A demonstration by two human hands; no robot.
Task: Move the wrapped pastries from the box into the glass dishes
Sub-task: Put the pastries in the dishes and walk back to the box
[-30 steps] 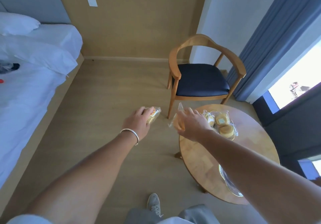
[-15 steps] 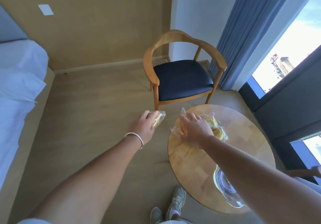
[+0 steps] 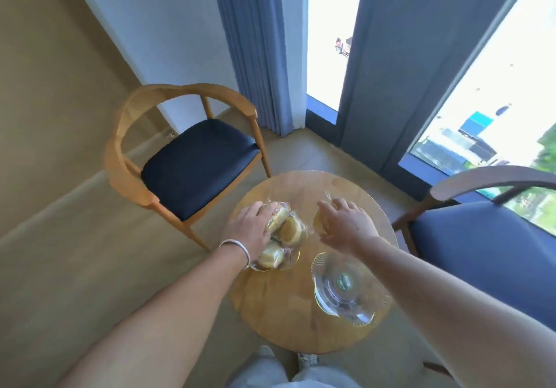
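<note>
The left hand [image 3: 251, 231] gripped a wrapped pastry [image 3: 276, 214], fingers curled over its top, and held it over the far side of the left glass dish [image 3: 288, 259]. A pale bracelet [image 3: 237, 247] sat on that wrist. The right hand [image 3: 343, 226] was curled round a second wrapped pastry [image 3: 319, 222], whose clear wrapper end [image 3: 328, 196] stuck up beyond the fingertips; this hand hung above the bench [image 3: 270, 306], just past the far rim of the right glass dish [image 3: 343, 288].

The left dish already held several wrapped pastries: one [image 3: 290, 229] just beside the left hand's fingers and another [image 3: 270, 256] nearer the person, half hidden under the wrist. The right dish showed only a small green label [image 3: 344, 281] at its centre. Both dishes stood side by side on the round wooden bench, near each other but apart.

A wooden armchair with a dark seat [image 3: 192, 162] stood beyond the bench on the left, and a second chair with a blue seat [image 3: 481, 255] on the right. Blue curtains [image 3: 255, 41] hung beside the bright windows [image 3: 331, 26] behind. Light trousers [image 3: 270, 372] and a shoe [image 3: 307, 359] showed below the bench edge.
</note>
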